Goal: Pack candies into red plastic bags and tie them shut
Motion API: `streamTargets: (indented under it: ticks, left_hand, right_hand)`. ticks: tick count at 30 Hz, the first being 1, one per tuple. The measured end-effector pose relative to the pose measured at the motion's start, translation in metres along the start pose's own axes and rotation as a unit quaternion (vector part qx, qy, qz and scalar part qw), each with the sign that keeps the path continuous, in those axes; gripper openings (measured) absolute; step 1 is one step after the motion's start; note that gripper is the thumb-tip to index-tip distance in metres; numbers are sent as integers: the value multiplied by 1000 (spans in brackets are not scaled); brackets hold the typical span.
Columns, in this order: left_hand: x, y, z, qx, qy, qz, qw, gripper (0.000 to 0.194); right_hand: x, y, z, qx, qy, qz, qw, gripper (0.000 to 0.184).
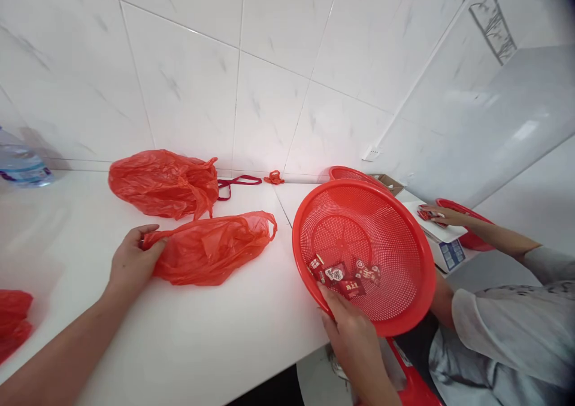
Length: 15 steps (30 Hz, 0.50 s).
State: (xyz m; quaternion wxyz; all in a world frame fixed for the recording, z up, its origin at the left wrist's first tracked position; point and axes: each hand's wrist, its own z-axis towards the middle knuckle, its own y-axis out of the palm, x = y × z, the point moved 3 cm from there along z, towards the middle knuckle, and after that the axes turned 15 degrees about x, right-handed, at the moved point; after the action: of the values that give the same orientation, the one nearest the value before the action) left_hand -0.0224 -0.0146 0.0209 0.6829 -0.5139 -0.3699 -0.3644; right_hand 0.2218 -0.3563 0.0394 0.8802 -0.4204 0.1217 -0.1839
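Note:
My left hand [137, 259] pinches the near end of a red plastic bag [211, 247] lying on the white table, its handle loop pointing right. With my right hand [354, 337] I grip the lower left rim of a red perforated plastic basket [345, 208], tilted toward me beyond the table's edge. Several small red packets [345, 277] with white print lie at its bottom. Behind the bag in my left hand, another red plastic bag [164, 181] rests puffed up by the wall, with a dark red strap [240, 180] beside it.
A clear bottle [22, 163] stands far left, and a red bag [13, 322] lies at the left edge. A small red scrap [274, 177] is near the wall. On the right, a co-worker's hand [444, 215] holds red packets over a white box [442, 235]; another red basket [354, 174] sits behind mine.

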Motion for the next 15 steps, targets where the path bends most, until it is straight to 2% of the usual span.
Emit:
streamTargets:
  ticks: [5, 8, 11, 15]
  left_hand:
    - [-3, -1, 1, -13, -1, 8, 1000, 42]
    - [-3, -2, 0, -16, -14, -3, 1000, 38]
    - [-2, -4, -1, -25, -16, -12, 999, 37]
    - [-3, -4, 0, -34, -19, -20, 999, 39]
  right_hand:
    - [26, -15, 13, -30, 18, 6, 999, 39]
    - [37, -26, 22, -55, 24, 46, 997, 41]
    - [49, -39, 32, -128, 56, 133, 981, 42]
    - [81, -50, 51, -255, 133, 221, 932, 43]
